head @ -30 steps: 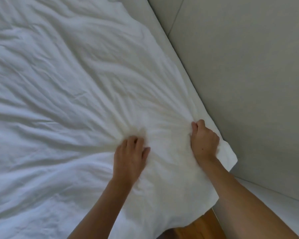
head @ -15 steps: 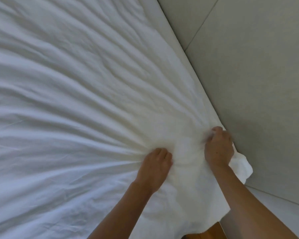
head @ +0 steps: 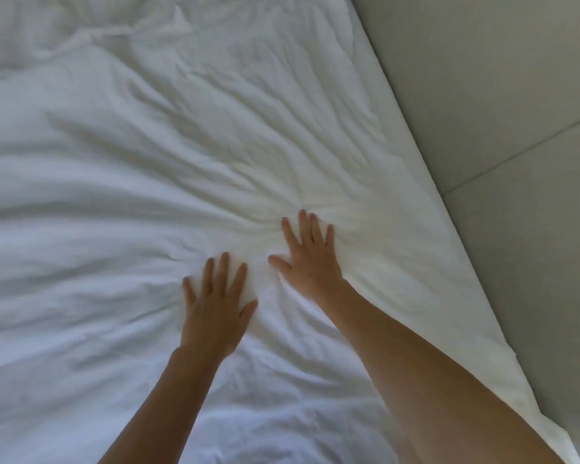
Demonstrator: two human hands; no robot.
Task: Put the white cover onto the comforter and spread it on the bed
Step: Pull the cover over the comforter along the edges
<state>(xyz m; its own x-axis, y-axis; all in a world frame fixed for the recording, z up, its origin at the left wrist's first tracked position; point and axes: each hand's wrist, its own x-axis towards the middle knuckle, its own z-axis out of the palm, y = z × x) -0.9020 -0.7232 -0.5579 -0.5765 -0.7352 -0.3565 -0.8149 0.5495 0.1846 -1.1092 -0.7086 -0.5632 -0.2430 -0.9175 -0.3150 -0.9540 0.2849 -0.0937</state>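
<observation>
Both flat on the white cover (head: pixel 121 182): left hand (head: pixel 213 308) and right hand (head: pixel 310 259), fingers straight, spread apart, pressing, gripping nothing.

From my feed the white cover (head: pixel 148 162) runs off the top, left and bottom edges, so I can't see its full extent. Can't tell where the comforter sits underneath. Both forearms get cut off at the bottom.

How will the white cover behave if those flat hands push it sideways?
Probably floppy: the white cover holds soft creases fanning out from the left hand and right hand. It would likely bunch rather than slide as one sheet. Looks light, thin at its edge along the wall.
</observation>
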